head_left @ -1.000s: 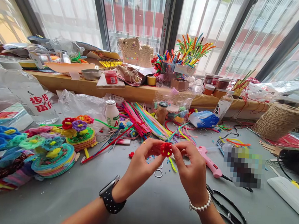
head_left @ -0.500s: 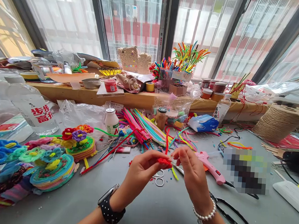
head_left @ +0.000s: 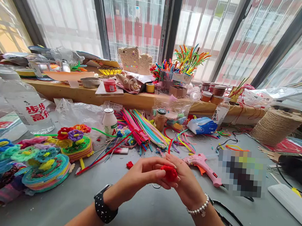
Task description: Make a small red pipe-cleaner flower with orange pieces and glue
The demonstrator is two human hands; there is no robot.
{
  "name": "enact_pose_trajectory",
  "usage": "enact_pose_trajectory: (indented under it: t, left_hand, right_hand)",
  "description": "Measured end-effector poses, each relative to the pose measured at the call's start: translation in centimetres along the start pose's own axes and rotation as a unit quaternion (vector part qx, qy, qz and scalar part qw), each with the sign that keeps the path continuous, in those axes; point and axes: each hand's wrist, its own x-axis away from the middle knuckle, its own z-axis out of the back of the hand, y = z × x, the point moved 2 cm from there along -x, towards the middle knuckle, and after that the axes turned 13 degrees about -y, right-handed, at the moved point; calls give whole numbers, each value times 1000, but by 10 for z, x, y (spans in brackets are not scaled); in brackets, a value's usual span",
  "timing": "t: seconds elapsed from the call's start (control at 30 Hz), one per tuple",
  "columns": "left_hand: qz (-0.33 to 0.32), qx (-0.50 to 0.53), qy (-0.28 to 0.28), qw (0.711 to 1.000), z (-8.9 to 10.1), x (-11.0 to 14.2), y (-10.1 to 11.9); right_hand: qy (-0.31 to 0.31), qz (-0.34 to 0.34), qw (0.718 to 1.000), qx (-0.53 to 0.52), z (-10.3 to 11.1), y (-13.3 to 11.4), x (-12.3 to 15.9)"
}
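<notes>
One red pipe-cleaner flower (head_left: 170, 173): between the two palms, above the counter (head_left: 143, 215), fuzzy side showing.
Left grip (head_left: 144, 174): grasping the red pipe-cleaner flower, with thumb at its near left edge and fingers curled around it.
Right grip (head_left: 186, 181): angled in against the left fingers, just beside the red pipe-cleaner flower; fingers mostly hidden, so cannot tell whether closed on it.
Wrists: dotted black watch strap (head_left: 105, 206) below the left grip, beaded bracelet (head_left: 200, 207) below the right grip.
Red scrap (head_left: 129, 165): on the counter, left of the left grip.
Scissors (head_left: 156, 185): mostly hidden beneath the grips, only part of a handle loop showing.
Pink glue gun (head_left: 205, 166): lying beyond and to the right of the right grip, cord trailing rightward.
Pipe-cleaner bundle (head_left: 145, 128): spread out beyond the left grip, in pink, teal, yellow and other colors.
Milk bottle (head_left: 110, 123): upright, beyond and left of the grips.
Brown-filled jar (head_left: 160, 120): upright and lidded, straight beyond the grips.
Blue tissue pack (head_left: 203, 126): beyond the right grip.
Flower-topped layered pieces (head_left: 47, 173): well left of the left grip.
Twine spool (head_left: 276, 128): far to the right, beyond the right grip.
</notes>
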Motion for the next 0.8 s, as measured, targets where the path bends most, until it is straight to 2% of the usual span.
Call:
enact_pose_trajectory:
  t: [0.1, 0.37, 0.5, 0.6, 0.73, 0.8]
  left_hand:
    - [2, 59, -32, 998, -1, 0, -1]
    - [2, 66, 0, 998, 2, 0, -5]
    - [8, 66, -17, 998, 0, 1, -3]
    - [9, 60, -38, 997, -5, 3, -1]
    - [14, 47, -22, 999, -3, 3, 0]
    - [33, 21, -14, 999, 2, 3, 1]
  right_hand:
    - [20, 8, 999, 27, 3, 0, -2]
    - [36, 16, 999, 11, 7, 3, -5]
    - [41, 19, 999, 3, 8, 5, -7]
    - [53, 54, 997, 9, 9, 2, -5]
    - [78, 129, 988, 23, 7, -7, 1]
    - [94, 144, 985, 20, 7, -9, 3]
